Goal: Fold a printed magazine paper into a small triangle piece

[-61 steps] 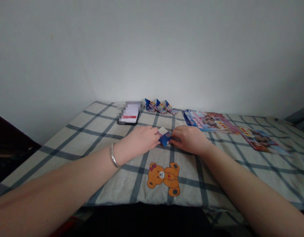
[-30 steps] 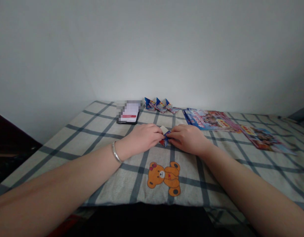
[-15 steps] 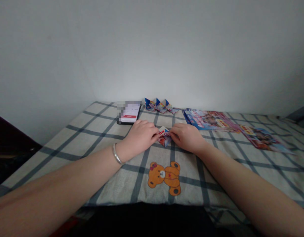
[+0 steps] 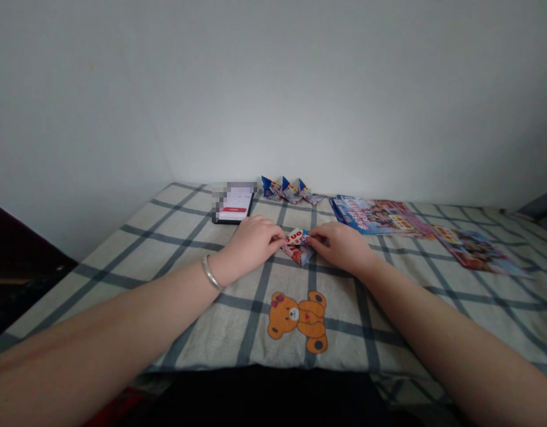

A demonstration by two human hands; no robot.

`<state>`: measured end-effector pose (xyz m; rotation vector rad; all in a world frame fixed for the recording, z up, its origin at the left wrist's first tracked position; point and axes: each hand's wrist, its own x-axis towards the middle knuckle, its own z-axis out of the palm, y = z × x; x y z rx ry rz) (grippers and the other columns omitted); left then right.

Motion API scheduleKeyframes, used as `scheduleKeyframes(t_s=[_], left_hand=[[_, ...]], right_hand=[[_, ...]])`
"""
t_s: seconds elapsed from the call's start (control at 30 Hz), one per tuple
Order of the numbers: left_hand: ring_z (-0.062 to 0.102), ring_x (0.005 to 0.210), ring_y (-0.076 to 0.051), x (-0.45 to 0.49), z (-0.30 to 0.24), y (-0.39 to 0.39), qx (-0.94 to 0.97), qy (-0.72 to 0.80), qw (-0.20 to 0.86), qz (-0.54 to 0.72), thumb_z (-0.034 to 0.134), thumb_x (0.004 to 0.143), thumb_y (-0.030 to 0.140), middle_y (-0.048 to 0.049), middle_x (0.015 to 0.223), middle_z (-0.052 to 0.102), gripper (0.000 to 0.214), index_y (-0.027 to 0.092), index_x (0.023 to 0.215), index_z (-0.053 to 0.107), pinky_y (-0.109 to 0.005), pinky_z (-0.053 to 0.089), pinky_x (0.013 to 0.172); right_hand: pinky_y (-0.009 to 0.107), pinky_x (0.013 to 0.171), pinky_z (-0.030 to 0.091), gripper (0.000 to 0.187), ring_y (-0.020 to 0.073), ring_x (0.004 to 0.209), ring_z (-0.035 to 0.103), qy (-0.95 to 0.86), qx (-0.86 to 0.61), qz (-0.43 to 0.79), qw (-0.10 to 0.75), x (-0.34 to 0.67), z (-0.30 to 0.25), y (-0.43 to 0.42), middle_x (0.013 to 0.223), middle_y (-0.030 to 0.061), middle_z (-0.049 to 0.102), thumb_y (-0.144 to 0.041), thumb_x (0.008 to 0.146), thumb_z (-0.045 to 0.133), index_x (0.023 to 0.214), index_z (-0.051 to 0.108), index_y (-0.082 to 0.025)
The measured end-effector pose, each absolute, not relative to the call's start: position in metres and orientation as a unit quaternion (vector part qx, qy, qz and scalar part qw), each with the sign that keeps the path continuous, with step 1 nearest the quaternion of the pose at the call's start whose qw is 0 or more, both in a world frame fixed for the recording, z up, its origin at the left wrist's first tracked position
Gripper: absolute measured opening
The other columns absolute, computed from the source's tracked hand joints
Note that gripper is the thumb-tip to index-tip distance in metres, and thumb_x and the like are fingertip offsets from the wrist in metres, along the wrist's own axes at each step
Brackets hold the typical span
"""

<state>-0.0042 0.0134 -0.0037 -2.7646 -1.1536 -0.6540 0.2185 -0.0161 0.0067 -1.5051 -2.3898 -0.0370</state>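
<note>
A small piece of folded printed paper [image 4: 300, 248] lies between my hands on the checked tablecloth, a triangular point towards me and a pale band with red letters along its top. My left hand [image 4: 258, 238], a silver bangle at its wrist, pinches the paper's left corner between thumb and fingers. On the opposite side, my right hand [image 4: 342, 244] grips the right corner in the same way. Both palms rest low over the cloth, and the fingertips partly cover the corners.
Behind my hands stand several folded paper shapes [image 4: 285, 188] by the wall. A phone [image 4: 234, 204] lies to their left. Printed sheets [image 4: 375, 214] are stacked at the right, with another sheet [image 4: 473, 249] nearer. A bear print [image 4: 297, 320] marks the tablecloth [image 4: 188, 332] near its front edge.
The paper's upper part has gone from a peaked point to a flatter band folded across the top. My hands have stayed at its two corners, with the fingers slightly shifted.
</note>
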Motion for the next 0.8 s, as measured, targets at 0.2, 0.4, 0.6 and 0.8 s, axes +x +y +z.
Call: scheduleKeyframes(t_s=[0.2,0.4,0.6,0.8], left_hand=[[0.056,0.080,-0.018,-0.0031,-0.0024,0.0110,-0.896,-0.389,0.034,-0.210,0.060,0.088,0.032,-0.0026,0.077,0.064,0.018,0.018,0.078,0.066,-0.030,0.040,0.071],[0.055,0.083,-0.019,-0.0023,-0.0050,0.0070,-0.896,-0.388,0.054,-0.208,0.057,0.089,0.034,-0.0028,0.077,0.063,0.022,0.018,0.076,0.064,-0.032,0.039,0.073],[0.054,0.079,-0.018,-0.0028,-0.0088,0.0136,-0.907,-0.369,0.004,-0.205,0.058,0.088,0.028,-0.0007,0.073,0.064,0.018,0.018,0.073,0.064,-0.031,0.039,0.072],[0.053,0.077,-0.019,-0.0015,-0.0099,0.0106,-0.902,-0.373,0.020,-0.217,0.058,0.088,0.031,-0.0001,0.072,0.063,0.021,0.019,0.072,0.063,-0.031,0.037,0.071]], right_hand=[[0.028,0.066,0.039,0.028,0.0181,0.082,0.061,-0.818,-0.552,-0.012,0.163,0.2161,0.0066,-0.0159,0.085,0.0037,0.071,-0.039,0.091,0.048,0.090,0.071,-0.023],[0.028,0.070,0.039,0.028,0.0179,0.080,0.057,-0.858,-0.491,-0.036,0.147,0.2192,0.0080,-0.0162,0.077,0.0051,0.069,-0.035,0.092,0.050,0.078,0.069,-0.019],[0.027,0.064,0.035,0.029,0.0158,0.072,0.055,-0.867,-0.483,-0.049,0.110,0.2199,0.0109,-0.0200,0.072,0.0044,0.065,-0.033,0.092,0.048,0.073,0.064,-0.019],[0.024,0.062,0.035,0.025,0.0135,0.068,0.052,-0.852,-0.505,0.020,0.135,0.2175,0.0074,-0.0182,0.070,0.0031,0.061,-0.031,0.092,0.049,0.075,0.061,-0.018]])
